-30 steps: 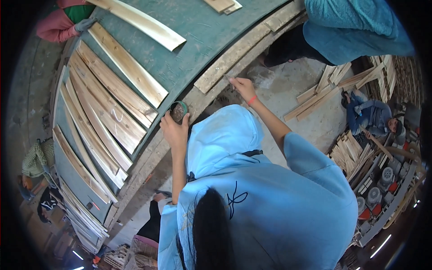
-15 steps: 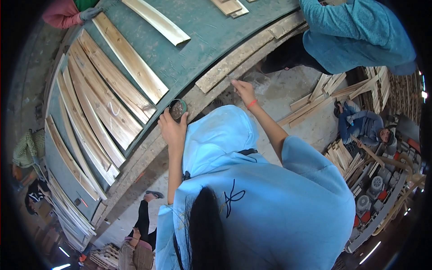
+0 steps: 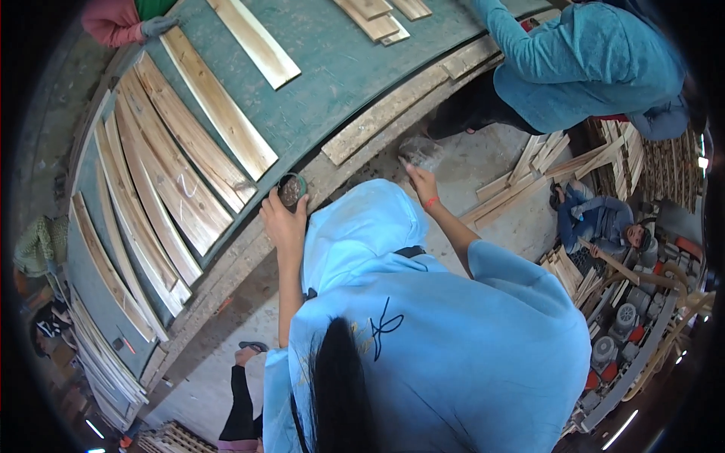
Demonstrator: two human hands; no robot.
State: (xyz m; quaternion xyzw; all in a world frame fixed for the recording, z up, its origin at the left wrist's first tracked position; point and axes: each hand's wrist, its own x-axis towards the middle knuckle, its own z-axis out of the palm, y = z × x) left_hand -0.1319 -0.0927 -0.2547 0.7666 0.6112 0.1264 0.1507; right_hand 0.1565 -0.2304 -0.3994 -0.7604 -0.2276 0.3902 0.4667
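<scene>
Left hand [image 3: 287, 228] grips a small round container [image 3: 303, 186] at the green desk's [image 3: 325, 102] near edge, right of wooden planks [image 3: 219, 106]; right hand [image 3: 421, 183] is farther right, whether holding anything I cannot tell.

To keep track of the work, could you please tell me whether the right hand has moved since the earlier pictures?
Yes, the right hand has moved away from the table's wooden edge.

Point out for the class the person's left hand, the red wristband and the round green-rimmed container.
left hand [image 3: 285, 223], head view: back of the hand.
red wristband [image 3: 431, 202], head view: visible band.
round container [image 3: 304, 184], head view: right side of its rim.
</scene>
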